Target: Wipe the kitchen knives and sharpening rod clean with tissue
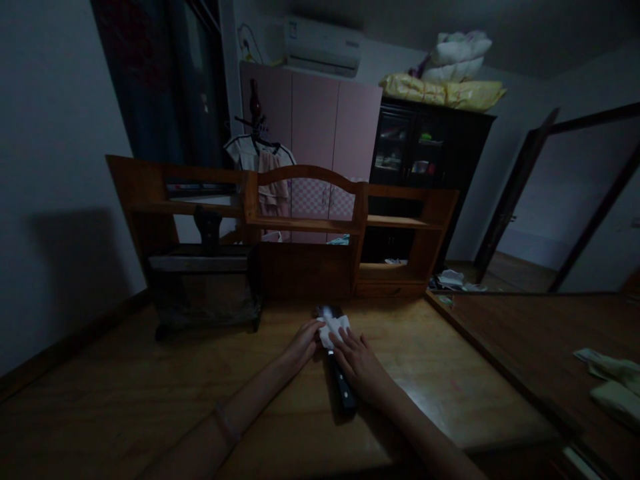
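A knife (342,390) lies on the wooden tabletop, its black riveted handle pointing toward me. A crumpled white tissue (330,328) covers most of its blade; a shiny part shows beyond the tissue. My left hand (303,341) is closed at the tissue's left edge, fingertips on it; whether they also touch the blade is hidden. From the right, my right hand (356,357) presses the tissue down with its fingers, beside the knife handle.
A dark-framed rack (205,293) with a black handle-like piece on top stands at the left. Wooden shelving (305,225) closes off the table's back. A raised edge (480,353) runs along the right, with pale cloths (617,383) beyond it.
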`<state>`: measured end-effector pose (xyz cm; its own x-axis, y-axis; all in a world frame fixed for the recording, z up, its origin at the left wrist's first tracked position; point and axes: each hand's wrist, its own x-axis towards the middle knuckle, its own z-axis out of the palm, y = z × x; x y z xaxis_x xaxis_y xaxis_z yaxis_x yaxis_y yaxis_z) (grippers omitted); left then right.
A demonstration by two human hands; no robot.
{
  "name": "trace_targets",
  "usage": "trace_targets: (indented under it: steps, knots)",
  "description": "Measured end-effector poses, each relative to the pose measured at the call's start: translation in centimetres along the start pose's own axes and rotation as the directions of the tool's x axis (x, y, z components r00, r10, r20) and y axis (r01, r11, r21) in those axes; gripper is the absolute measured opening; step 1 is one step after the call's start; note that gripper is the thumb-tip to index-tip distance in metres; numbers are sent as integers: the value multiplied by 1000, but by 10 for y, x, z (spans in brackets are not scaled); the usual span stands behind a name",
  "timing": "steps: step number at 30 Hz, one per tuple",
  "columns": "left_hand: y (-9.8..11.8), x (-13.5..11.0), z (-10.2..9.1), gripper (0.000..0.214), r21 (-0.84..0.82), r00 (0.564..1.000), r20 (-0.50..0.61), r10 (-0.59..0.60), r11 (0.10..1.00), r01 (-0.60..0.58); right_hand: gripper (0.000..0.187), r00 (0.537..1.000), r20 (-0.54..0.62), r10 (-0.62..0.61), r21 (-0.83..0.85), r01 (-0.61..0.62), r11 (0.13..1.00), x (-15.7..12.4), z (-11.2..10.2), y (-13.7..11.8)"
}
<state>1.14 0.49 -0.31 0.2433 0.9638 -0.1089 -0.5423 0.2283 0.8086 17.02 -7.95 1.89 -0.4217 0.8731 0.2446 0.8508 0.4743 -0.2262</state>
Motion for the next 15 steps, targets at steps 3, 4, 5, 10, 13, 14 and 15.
trace_targets:
  steps: [3, 4, 5, 10, 13, 14, 15]
  knots:
    - [0, -1, 1, 10, 11, 1000, 7, 19, 1000, -19, 48, 1000, -20, -21, 15, 22, 1000, 1, 0, -1]
    - [0, -1, 0, 9, 21, 1000, -3, 21, 1000, -21, 47, 999, -25, -34, 21, 34, 999, 2, 0, -1]
    - [0, -1, 0, 8, 32, 1000, -17, 22, 999, -21, 47, 998, -30, -51, 27, 52, 998, 2, 0, -2]
    - [-1, 0, -2, 4, 47, 997, -48, 55, 997, -53, 43, 991, -75, -115, 34, 118, 992, 6, 2, -3]
    - [-2, 2, -2, 5, 46, 997, -32, 71, 997, -69, 41, 990, -99, -99, 29, 102, 994, 8, 2, -6]
    - [-2, 1, -2, 5, 45, 997, -35, 73, 996, -72, 41, 990, -102, -92, 20, 95, 995, 8, 2, -7]
    - [-1, 1, -1, 6, 43, 997, -41, 72, 997, -70, 40, 991, -103, -84, 9, 86, 996, 8, 1, -9]
